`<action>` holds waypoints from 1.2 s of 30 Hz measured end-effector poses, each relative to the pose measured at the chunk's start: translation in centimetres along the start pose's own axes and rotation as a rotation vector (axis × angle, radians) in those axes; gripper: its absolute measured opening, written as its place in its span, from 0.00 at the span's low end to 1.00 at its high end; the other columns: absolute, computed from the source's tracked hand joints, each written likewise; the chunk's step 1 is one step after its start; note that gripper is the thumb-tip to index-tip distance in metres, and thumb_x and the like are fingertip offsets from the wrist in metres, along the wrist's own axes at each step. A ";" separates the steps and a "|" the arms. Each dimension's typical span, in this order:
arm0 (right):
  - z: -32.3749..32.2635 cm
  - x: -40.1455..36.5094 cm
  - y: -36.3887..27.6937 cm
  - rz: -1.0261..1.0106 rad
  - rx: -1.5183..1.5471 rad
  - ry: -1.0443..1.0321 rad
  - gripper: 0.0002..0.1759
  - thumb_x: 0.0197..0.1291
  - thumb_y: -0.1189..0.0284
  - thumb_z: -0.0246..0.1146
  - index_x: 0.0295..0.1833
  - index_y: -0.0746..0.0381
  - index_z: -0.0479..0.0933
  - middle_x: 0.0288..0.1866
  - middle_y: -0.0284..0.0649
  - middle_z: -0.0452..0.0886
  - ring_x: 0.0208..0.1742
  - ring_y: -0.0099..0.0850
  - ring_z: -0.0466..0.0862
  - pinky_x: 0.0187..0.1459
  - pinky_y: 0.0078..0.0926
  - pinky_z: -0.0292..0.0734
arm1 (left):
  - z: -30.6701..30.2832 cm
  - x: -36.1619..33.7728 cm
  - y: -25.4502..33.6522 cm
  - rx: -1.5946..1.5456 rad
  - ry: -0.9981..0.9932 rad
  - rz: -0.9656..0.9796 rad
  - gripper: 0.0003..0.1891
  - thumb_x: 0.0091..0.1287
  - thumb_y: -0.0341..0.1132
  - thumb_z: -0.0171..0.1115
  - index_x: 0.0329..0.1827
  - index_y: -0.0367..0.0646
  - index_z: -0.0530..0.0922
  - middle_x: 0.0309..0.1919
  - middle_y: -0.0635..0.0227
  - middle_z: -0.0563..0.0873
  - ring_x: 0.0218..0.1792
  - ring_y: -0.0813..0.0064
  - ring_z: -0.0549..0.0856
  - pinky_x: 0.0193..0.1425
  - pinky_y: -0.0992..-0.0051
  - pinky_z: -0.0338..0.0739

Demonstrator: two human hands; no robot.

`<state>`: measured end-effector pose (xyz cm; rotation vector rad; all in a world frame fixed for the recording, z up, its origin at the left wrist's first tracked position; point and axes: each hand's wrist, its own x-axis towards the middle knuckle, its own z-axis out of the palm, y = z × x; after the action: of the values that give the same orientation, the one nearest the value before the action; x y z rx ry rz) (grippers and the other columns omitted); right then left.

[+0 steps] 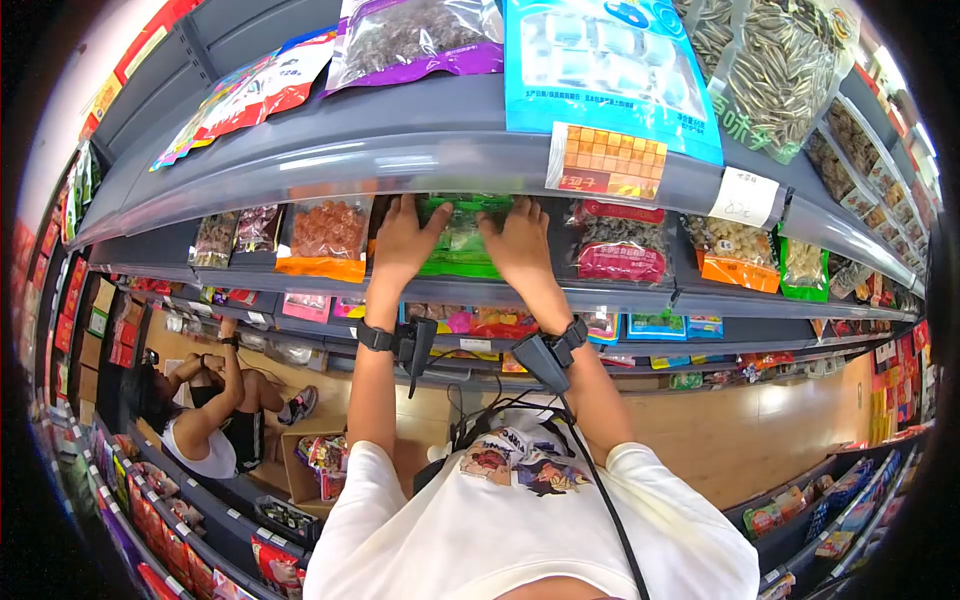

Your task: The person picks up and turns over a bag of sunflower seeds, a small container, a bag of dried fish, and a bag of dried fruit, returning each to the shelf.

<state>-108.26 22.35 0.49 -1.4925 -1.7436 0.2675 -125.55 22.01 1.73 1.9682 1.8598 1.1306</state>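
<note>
A green snack bag (461, 240) with a clear window stands on the second shelf, under the upper shelf's lip. My left hand (405, 243) is at its left side, thumb across the front and fingers reaching up along the edge. At the right side, my right hand (518, 248) mirrors it, thumb on the bag's front. The bag is gripped between both hands. Its upper end is partly hidden by the shelf edge. Left of my hands stands an orange-trimmed bag (326, 234) of reddish pieces; to the right is a pink-red bag (620, 243) of dark pieces.
The upper shelf (440, 150) juts out above my hands, carrying a blue bag (612, 75) and a purple bag (415, 40). Lower left, a person (205, 425) sits on the floor near a cardboard box (300, 465). A cable (610, 500) runs down my shirt.
</note>
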 end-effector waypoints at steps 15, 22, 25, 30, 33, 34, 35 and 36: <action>-0.1 0.0 0.8 0.084 0.335 -0.009 0.36 0.58 0.64 0.64 0.63 0.78 0.61 0.60 0.66 0.68 0.62 0.61 0.66 0.65 0.50 0.60 | 1.4 0.5 -0.2 -0.129 0.045 0.043 0.29 0.70 0.52 0.54 0.65 0.38 0.69 0.59 0.39 0.75 0.57 0.38 0.75 0.59 0.53 0.71; -0.6 0.1 1.1 0.032 0.392 -0.026 0.34 0.58 0.65 0.65 0.63 0.75 0.63 0.59 0.64 0.71 0.60 0.62 0.69 0.64 0.50 0.62 | 1.1 0.4 0.2 -0.076 -0.010 0.051 0.34 0.69 0.53 0.55 0.67 0.34 0.65 0.59 0.37 0.75 0.57 0.36 0.75 0.60 0.53 0.71; -0.5 0.2 0.9 0.071 0.347 -0.043 0.33 0.57 0.65 0.64 0.62 0.75 0.64 0.58 0.63 0.72 0.59 0.61 0.71 0.62 0.50 0.65 | 1.4 0.7 0.3 -0.077 -0.011 0.039 0.36 0.67 0.54 0.56 0.67 0.33 0.64 0.59 0.36 0.74 0.57 0.36 0.75 0.60 0.52 0.72; -0.1 0.1 2.0 0.099 0.277 0.055 0.34 0.57 0.64 0.64 0.64 0.74 0.63 0.59 0.63 0.72 0.60 0.60 0.70 0.61 0.50 0.66 | 2.5 0.8 0.7 -0.102 0.028 0.099 0.36 0.66 0.54 0.57 0.68 0.34 0.63 0.58 0.36 0.74 0.56 0.36 0.76 0.58 0.50 0.73; -0.5 0.0 1.9 0.095 0.258 0.076 0.35 0.56 0.64 0.65 0.64 0.73 0.63 0.58 0.62 0.72 0.60 0.61 0.70 0.61 0.51 0.66 | 2.8 0.3 0.8 -0.100 0.048 0.077 0.35 0.66 0.54 0.57 0.66 0.34 0.64 0.57 0.37 0.75 0.55 0.36 0.76 0.57 0.50 0.74; -0.5 0.0 1.9 0.105 0.278 0.056 0.35 0.56 0.65 0.64 0.64 0.73 0.63 0.58 0.62 0.72 0.60 0.60 0.70 0.61 0.51 0.66 | 2.4 0.1 1.4 -0.101 0.028 0.042 0.35 0.66 0.54 0.57 0.66 0.33 0.65 0.56 0.37 0.76 0.55 0.36 0.77 0.57 0.50 0.74; -0.6 0.0 2.0 0.115 0.297 0.039 0.34 0.56 0.65 0.64 0.64 0.73 0.64 0.59 0.62 0.72 0.60 0.60 0.70 0.62 0.51 0.65 | 2.1 0.0 1.7 -0.103 0.007 0.009 0.35 0.66 0.54 0.57 0.65 0.33 0.65 0.55 0.37 0.76 0.54 0.36 0.77 0.56 0.50 0.74; -0.7 0.1 2.0 0.126 0.315 0.025 0.34 0.56 0.65 0.64 0.64 0.72 0.64 0.59 0.62 0.72 0.60 0.60 0.70 0.62 0.51 0.65 | 2.0 0.0 1.8 -0.106 -0.009 -0.003 0.35 0.67 0.54 0.57 0.66 0.34 0.64 0.57 0.37 0.75 0.57 0.37 0.75 0.59 0.52 0.72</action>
<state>-106.30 22.72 -0.24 -1.3684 -1.5084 0.5596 -122.95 22.32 1.45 1.9098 1.7598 1.1914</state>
